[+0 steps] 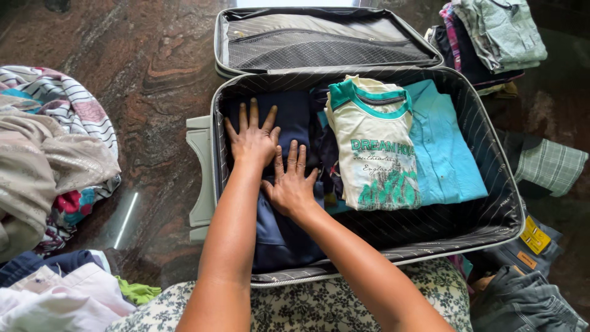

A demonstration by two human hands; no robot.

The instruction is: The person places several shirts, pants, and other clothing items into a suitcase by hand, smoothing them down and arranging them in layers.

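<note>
Both arms stretched forward, palms down. Left hand (253,140) sits flat with fingers fanned out wide; right hand (291,184) is just beside and slightly behind it, fingers together-ish, also pressing flat.

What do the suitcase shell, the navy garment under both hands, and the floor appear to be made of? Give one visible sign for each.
Suitcase shell: probably woven synthetic fabric; striped lining, zip edge.
Navy garment: soft cloth, matte, folded flat under the left hand and right hand.
Floor: likely polished stone; veined and glossy.

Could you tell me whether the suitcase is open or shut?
Open: the suitcase lid lies back, showing folded clothes inside.
</note>
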